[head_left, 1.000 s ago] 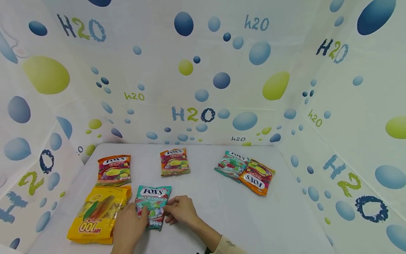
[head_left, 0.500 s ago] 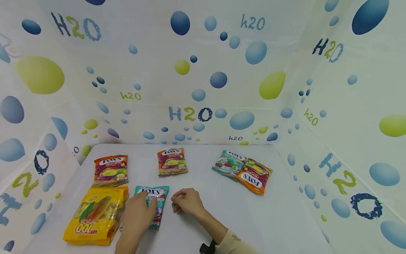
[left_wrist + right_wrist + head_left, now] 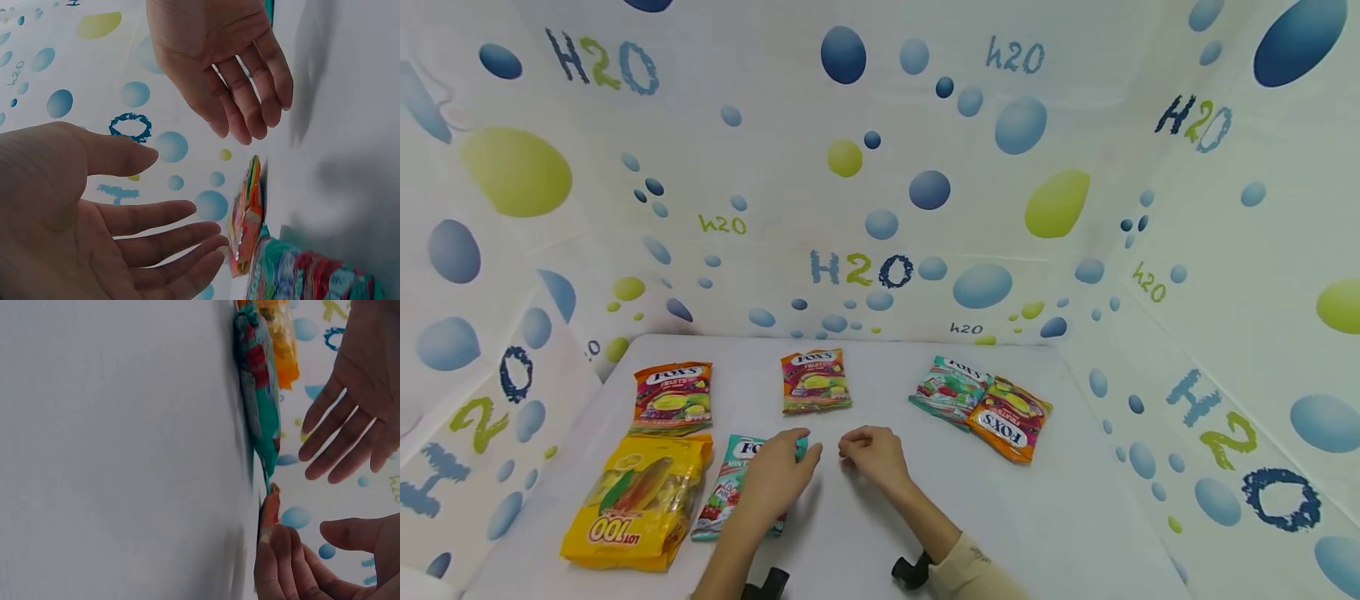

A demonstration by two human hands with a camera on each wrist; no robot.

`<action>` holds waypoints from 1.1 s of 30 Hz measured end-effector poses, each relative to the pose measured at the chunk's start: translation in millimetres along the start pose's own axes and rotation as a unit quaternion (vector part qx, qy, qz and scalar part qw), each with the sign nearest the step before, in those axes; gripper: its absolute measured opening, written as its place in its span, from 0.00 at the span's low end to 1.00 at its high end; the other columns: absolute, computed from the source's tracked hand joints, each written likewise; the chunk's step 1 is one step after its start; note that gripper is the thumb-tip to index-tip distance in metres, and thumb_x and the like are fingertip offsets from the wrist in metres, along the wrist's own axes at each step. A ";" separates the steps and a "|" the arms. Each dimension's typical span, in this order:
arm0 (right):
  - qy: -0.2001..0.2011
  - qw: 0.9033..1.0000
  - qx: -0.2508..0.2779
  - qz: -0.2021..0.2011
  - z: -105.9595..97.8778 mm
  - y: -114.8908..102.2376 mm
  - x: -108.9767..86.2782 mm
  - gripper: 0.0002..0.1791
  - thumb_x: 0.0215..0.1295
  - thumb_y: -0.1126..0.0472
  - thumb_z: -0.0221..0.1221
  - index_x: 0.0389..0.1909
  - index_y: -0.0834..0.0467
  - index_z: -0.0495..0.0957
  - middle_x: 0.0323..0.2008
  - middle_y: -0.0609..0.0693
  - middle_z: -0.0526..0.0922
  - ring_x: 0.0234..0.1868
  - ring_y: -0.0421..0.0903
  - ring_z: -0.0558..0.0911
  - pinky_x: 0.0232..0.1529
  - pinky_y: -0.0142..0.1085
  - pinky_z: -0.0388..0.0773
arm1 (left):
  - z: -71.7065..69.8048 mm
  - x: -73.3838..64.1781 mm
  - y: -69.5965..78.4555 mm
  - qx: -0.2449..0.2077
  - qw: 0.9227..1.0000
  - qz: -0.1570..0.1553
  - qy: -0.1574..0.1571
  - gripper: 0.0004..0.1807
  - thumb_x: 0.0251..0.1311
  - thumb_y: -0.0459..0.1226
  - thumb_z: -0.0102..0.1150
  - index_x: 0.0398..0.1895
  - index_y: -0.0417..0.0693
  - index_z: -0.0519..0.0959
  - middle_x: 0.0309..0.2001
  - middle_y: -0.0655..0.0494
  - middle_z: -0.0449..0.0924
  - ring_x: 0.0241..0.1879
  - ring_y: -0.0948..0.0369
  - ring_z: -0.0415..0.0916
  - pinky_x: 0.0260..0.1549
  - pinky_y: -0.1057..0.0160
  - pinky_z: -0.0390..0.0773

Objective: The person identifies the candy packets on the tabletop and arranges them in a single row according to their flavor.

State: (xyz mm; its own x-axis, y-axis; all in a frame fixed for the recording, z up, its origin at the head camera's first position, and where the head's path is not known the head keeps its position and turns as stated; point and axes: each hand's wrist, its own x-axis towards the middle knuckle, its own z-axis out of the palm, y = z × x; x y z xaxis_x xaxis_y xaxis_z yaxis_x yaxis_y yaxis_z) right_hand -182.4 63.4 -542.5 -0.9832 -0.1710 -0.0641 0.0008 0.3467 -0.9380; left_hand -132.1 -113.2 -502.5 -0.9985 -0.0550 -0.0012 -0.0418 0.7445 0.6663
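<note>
My left hand (image 3: 777, 475) hovers over a teal Fox's Mint Blossom candy bag (image 3: 721, 500), hiding much of it. The left wrist view shows this palm (image 3: 44, 187) with thumb apart from the spread fingers, holding nothing. Just to its right, my right hand (image 3: 876, 458) is raised above the white table, its fingers bent slightly and thumb apart. Nothing sits in its palm, as the right wrist view shows with its fingers (image 3: 294, 565). A gap separates the two hands. The teal bag (image 3: 259, 387) lies flat on the table.
A yellow Lot 100 candy bag (image 3: 636, 504) lies left of the teal one, below a Fox's Fruits bag (image 3: 673, 400). Another Fruits bag (image 3: 816, 382) is at back centre. At right, a teal bag (image 3: 951, 389) touches an upside-down Fruits bag (image 3: 1011, 418). Patterned sheets (image 3: 775, 167) enclose the table.
My right hand has let go of the teal bag's right edge and moved up and right. My left hand has lifted off the bag, also up and right.
</note>
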 end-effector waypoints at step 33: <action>0.192 0.976 -0.104 -0.001 -106.1 27.0 13.1 0.16 0.64 0.57 0.62 0.50 0.61 0.82 0.44 0.53 0.85 0.44 0.49 0.82 0.40 0.40 0.82 | 21.3 21.6 22.6 -0.018 0.996 0.063 -0.057 0.26 0.67 0.51 0.55 0.60 0.43 0.76 0.57 0.48 0.78 0.56 0.50 0.76 0.51 0.48 0.78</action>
State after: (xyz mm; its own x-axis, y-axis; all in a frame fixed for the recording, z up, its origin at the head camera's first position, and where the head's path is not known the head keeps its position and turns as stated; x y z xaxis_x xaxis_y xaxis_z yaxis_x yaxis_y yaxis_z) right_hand -214.7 168.5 -532.5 -0.9789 0.1729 0.1085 0.0006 0.5339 -0.8456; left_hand -155.5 -83.4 -503.3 -0.9934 0.1151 0.0009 0.0836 0.7167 0.6924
